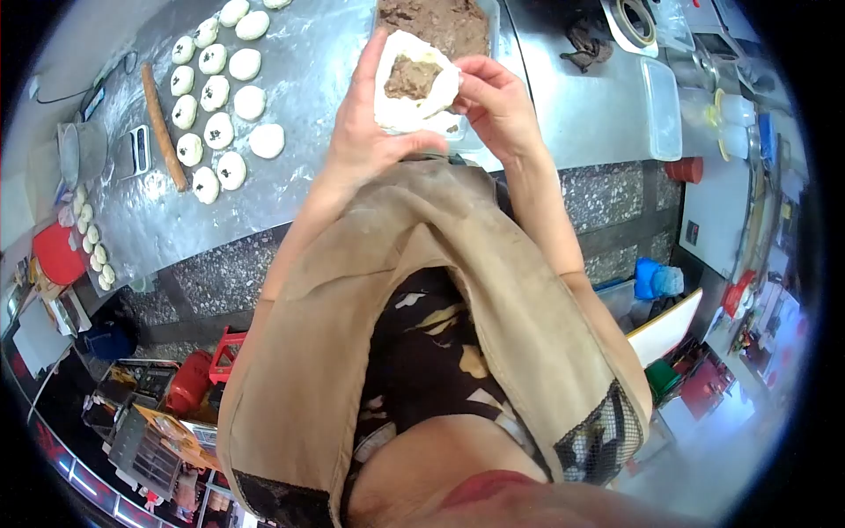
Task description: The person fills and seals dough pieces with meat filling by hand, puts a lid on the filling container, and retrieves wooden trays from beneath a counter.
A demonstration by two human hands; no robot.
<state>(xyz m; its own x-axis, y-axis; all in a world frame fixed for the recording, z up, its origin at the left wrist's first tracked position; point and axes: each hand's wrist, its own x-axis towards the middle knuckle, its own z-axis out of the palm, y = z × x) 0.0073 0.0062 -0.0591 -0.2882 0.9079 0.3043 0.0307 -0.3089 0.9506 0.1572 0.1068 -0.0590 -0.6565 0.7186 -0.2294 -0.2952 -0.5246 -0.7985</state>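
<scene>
Tabletop (295,57); filled dough (412,86) between left grip (363,125) and right grip (500,101).

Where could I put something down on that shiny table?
The bare metal between the filling tub and clear plastic box, short of the dark crumpled thing, or the floury strip between the dough rounds and left hand. It's crowded among the rounds by the rolling pin.

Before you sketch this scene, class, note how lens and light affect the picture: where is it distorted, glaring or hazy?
Head view: wide-lens distortion curves the surroundings, with black corners; head view: pale glare on the metal worktable; head view: milky haze toward the lower right; head view: the filled dough round looks fairly clear.
</scene>
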